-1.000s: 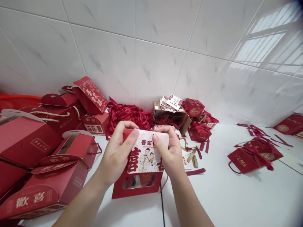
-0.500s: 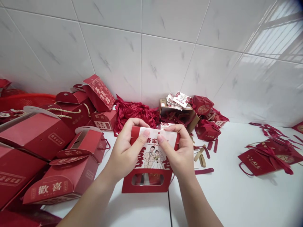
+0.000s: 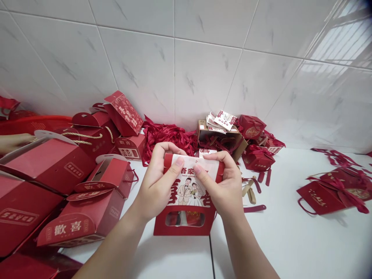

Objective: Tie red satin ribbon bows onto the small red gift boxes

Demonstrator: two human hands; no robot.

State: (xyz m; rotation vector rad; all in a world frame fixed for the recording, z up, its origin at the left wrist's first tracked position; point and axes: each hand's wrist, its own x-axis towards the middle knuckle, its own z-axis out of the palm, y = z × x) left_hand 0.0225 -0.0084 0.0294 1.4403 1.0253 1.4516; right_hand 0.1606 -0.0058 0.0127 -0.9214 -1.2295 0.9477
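Squarely on the counter [image 3: 290, 240], a red gift box [image 3: 183, 230] is being clamped between left hand [image 3: 158, 186] and right hand [image 3: 226, 190], its white card [image 3: 188, 188] apparently being pressed flat to keep it straight.

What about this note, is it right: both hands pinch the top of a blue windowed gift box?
No. The head view shows the gift box is red, not blue; the left hand and right hand do pinch its top.

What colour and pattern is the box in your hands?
The box is red, its white front showing a cartoon bride and groom; the head view shows it.
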